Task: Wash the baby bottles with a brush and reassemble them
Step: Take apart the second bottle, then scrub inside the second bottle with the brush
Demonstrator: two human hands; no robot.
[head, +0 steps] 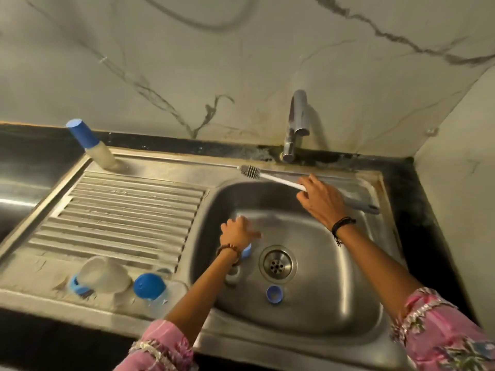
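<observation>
Meanwhile right hand (322,200) grips brush (270,178); left hand (237,232) reaches into sink (334,290).

I see a veined marble wall (267,62) behind a black counter (32,151), a steel sink (321,290) and chrome tap (296,121), dimly lit.

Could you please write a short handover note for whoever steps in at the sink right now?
Left hand is down in the sink basin, closed on a bottle part with a blue ring; what exactly it is, is unclear.
Right hand is taking the brush by its white handle at the back rim, below the tap.
In the basin: a blue cap near the drain.
On the drainboard: a capped bottle standing at the back, a clear dome cover and a blue-topped bottle at the front.
No water running. Scrubbing and reassembly appear still to do.
</observation>
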